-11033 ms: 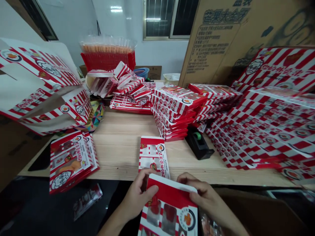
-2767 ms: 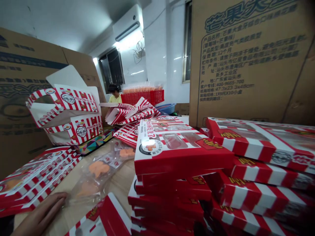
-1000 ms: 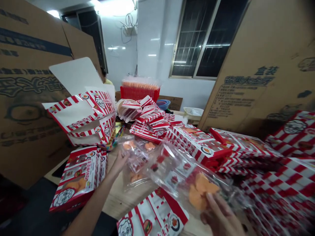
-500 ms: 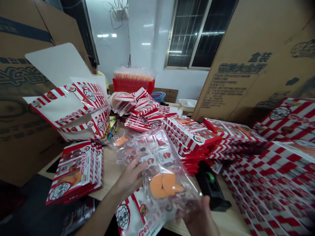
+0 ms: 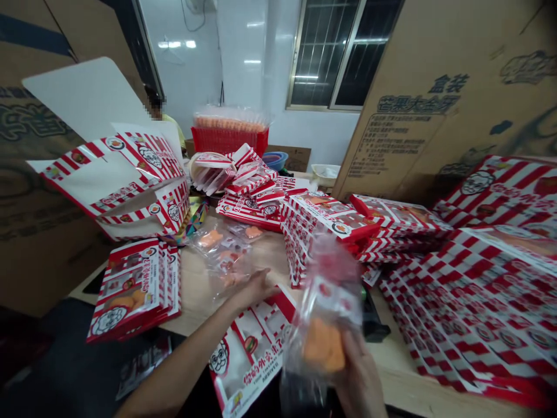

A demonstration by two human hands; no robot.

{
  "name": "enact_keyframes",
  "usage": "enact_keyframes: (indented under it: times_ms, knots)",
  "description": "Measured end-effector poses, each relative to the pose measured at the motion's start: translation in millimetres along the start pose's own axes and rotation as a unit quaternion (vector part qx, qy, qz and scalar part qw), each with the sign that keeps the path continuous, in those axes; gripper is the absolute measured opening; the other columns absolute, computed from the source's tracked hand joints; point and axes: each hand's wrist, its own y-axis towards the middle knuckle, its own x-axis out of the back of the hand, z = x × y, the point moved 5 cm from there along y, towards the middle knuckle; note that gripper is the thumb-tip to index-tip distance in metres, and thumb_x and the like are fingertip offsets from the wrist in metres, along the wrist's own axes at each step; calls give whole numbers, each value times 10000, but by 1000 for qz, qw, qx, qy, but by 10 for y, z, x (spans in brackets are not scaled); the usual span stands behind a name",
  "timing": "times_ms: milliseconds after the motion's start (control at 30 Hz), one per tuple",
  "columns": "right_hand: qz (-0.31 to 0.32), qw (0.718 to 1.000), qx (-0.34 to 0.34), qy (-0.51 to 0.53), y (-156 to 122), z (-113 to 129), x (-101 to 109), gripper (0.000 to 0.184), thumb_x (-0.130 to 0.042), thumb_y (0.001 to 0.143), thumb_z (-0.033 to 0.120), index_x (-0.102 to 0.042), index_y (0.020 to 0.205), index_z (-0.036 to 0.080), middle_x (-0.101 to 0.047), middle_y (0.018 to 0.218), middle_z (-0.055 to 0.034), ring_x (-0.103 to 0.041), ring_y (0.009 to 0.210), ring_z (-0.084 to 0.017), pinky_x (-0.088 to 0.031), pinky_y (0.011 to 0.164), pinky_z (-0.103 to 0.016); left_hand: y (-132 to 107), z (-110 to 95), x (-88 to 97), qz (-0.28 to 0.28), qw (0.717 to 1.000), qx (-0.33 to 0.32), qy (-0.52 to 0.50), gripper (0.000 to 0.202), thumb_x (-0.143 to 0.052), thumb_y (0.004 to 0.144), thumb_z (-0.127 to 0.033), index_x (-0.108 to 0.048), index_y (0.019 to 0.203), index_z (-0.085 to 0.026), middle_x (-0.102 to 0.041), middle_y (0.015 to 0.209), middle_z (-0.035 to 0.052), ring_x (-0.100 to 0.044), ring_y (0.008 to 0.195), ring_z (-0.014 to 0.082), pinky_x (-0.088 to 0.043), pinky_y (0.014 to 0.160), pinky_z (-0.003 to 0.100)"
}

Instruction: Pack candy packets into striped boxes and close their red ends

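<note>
Clear packet [image 5: 322, 325] is pinched by right fingers [image 5: 354, 351]; whether left fingers [image 5: 260, 283] are spread, I cannot tell.

Cool white light reaches the table [image 5: 198, 316], leaving short streaks of glare on the glossy wall [image 5: 243, 87] and across the dark window [image 5: 331, 52], while the lower left and the foot of the left carton [image 5: 43, 267] sink into shade. Motion blur smears the bag [image 5: 324, 325] and softens the right hand [image 5: 361, 371], though the nearest box [image 5: 255, 351] reads sharper. Wide-angle stretch skews the outer edges, and the top right corner darkens.
</note>
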Motion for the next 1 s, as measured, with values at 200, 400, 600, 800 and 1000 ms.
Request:
enact_keyframes:
  times_ms: [200, 400, 600, 800, 1000]
  knots:
    - [-109, 973, 167, -118, 9, 316, 454, 418, -754, 631, 393, -654, 1000, 224, -687, 971, -2, -619, 958, -207, -515, 791, -292, 269, 298, -243, 87, 993, 54, 51, 306, -568, 868, -302, -554, 1133, -151, -562, 1187, 84, -571, 1034, 228, -489, 865, 446]
    - [-227, 905, 206, -294, 52, 259, 556, 301, -746, 640, 389, -661, 844, 185, -703, 921, -54, -578, 1042, -267, -448, 905, -339, 41, 294, -374, 202, 978, 46, -29, 189, -564, 869, -302, -575, 941, -128, -586, 765, -11, -537, 574, 81, -464, 520, 223]
    - [-122, 964, 150, -184, 277, 125, 298, 397, -729, 646, 432, -674, 955, 188, -723, 934, -50, -611, 1040, -290, -499, 860, -377, -303, 85, -266, 201, 971, 26, -126, 391, -620, 719, -543, -505, 816, -182, -444, 580, -97, -310, 387, 23, -249, 382, 179]
    - [84, 978, -23, -190, 183, -37, 204, 433, -773, 638, 364, -681, 1020, 182, -723, 988, -67, -648, 954, -273, -470, 884, -399, -490, 166, -101, 135, 977, 7, -163, 415, -605, 706, -568, -478, 848, -200, -456, 603, -90, -330, 386, 30, -232, 392, 185]
    - [151, 937, -69, -308, 72, -19, 292, 412, -753, 639, 438, -712, 938, 157, -734, 902, -85, -662, 805, -266, -489, 772, -393, -612, 258, -120, 83, 983, -20, -163, 382, -610, 716, -543, -506, 754, -178, -459, 634, -61, -392, 532, 72, -306, 502, 202]
